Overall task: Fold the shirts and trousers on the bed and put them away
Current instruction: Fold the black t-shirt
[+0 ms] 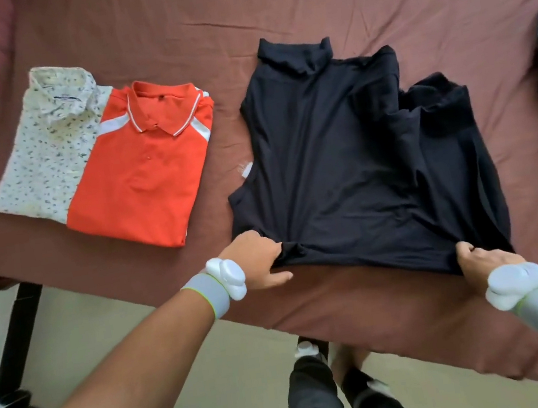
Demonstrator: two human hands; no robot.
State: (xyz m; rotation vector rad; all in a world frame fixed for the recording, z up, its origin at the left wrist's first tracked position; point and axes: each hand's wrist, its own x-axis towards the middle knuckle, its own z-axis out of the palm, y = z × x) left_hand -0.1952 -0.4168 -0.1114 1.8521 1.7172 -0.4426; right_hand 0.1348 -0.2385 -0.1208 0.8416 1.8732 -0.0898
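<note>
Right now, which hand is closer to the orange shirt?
Left. The left hand grips the dark shirt's near corner, just below and right of the folded orange shirt. The right hand grips the other corner, farther away.

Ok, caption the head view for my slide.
Both hands, left hand and right hand, grip the black shirt hem beside two folded shirts.
</note>
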